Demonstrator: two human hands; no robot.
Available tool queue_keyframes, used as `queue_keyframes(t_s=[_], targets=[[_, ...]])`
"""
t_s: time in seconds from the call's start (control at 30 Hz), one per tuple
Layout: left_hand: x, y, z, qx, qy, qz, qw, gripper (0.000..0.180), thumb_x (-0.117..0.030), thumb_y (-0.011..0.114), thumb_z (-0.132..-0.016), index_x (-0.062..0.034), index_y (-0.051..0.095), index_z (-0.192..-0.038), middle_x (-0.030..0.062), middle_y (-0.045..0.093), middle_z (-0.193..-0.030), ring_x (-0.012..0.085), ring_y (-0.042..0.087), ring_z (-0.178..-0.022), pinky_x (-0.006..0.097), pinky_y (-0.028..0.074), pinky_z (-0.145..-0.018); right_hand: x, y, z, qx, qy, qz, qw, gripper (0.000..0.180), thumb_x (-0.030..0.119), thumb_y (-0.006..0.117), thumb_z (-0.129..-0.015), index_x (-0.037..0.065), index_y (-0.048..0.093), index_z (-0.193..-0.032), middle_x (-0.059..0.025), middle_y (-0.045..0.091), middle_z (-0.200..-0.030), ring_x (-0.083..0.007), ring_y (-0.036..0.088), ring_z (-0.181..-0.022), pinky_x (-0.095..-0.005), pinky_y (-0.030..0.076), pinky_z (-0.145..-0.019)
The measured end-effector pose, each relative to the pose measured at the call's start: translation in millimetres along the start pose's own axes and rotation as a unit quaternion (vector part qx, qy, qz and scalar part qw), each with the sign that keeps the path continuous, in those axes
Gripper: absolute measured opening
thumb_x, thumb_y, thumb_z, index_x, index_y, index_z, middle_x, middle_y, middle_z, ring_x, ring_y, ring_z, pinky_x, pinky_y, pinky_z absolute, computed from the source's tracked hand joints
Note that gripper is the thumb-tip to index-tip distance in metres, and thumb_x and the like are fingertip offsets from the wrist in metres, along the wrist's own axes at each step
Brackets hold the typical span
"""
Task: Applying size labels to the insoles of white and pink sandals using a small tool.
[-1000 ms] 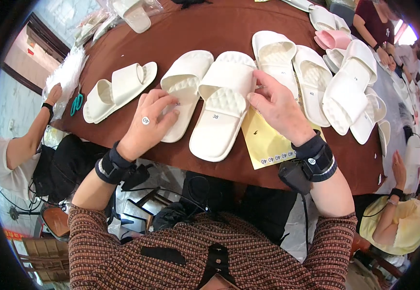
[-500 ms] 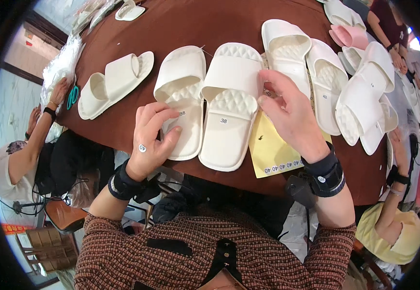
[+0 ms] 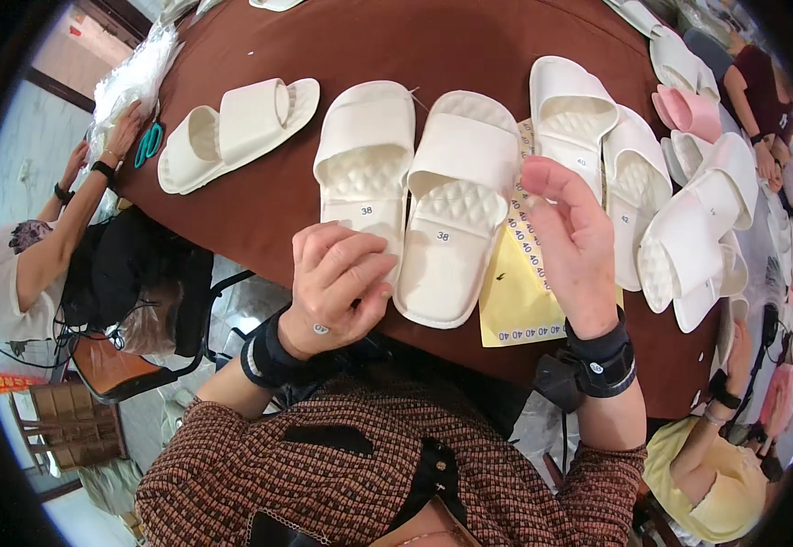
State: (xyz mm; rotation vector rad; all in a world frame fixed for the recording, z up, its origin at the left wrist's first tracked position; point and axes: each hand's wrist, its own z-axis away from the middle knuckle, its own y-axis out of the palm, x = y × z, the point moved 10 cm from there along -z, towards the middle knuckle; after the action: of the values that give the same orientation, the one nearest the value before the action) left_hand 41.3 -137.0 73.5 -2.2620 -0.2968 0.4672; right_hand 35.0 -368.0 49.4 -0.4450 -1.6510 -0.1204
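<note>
Two white quilted slide slippers lie side by side before me, each with a small number label on its insole. My left hand (image 3: pixel 342 278) is over the heel of the left slipper (image 3: pixel 364 137), hiding it; its fingers are loosely bent with the thumb apart. My right hand (image 3: pixel 577 242) is beside the strap of the right slipper (image 3: pixel 456 228), thumb and forefinger raised and a little apart. Whether its fingertips touch the strap I cannot tell. Under that hand lies a yellow label sheet (image 3: pixel 506 310), printed with rows of numbers. A round sticker clings to my left hand.
Another white slipper pair (image 3: pixel 250 123) lies to the left on the brown tablecloth (image 3: pixel 232 210). More white slippers (image 3: pixel 574 109) and a pink pair (image 3: pixel 688 111) crowd the right. Teal scissors (image 3: pixel 148 144) sit beside clear plastic bags (image 3: pixel 132 91). Co-workers' arms reach in from both sides.
The view has shifted a little. My left hand has come down over the left slipper's heel, its fingers closer together. The right slipper has turned, its toe end now tilting right.
</note>
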Motion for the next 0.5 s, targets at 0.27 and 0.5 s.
queue_keyframes(t_s=[0.27, 0.5], targets=[[-20.9, 15.5, -26.9, 0.101, 0.046, 0.009, 0.994, 0.026, -0.014, 0.077, -0.072, -0.0044, 0.065, -0.092, 0.0078, 0.062, -0.1, 0.0267, 0.059, -0.094, 0.043, 0.044, -0.089, 13.8, -21.4, -1.8, -0.04, -0.03, -0.018, 0.999, 0.025, 0.002, 0.05, -0.096, -0.002, 0.062, -0.118, -0.0055, 0.066, -0.107, -0.0099, 0.061, -0.094, -0.0243, 0.049, -0.08], [-20.7, 24.3, -30.9, 0.102, 0.043, 0.01, 0.994, 0.026, -0.015, 0.078, -0.07, -0.0051, 0.065, -0.091, 0.0069, 0.061, -0.097, 0.0264, 0.056, -0.088, 0.04, 0.043, -0.082, 21.9, -42.9, -3.2, -0.101, -0.044, -0.111, 0.988, 0.02, 0.004, 0.051, -0.095, 0.001, 0.062, -0.111, -0.0027, 0.068, -0.099, -0.0088, 0.063, -0.087, -0.0226, 0.049, -0.074]])
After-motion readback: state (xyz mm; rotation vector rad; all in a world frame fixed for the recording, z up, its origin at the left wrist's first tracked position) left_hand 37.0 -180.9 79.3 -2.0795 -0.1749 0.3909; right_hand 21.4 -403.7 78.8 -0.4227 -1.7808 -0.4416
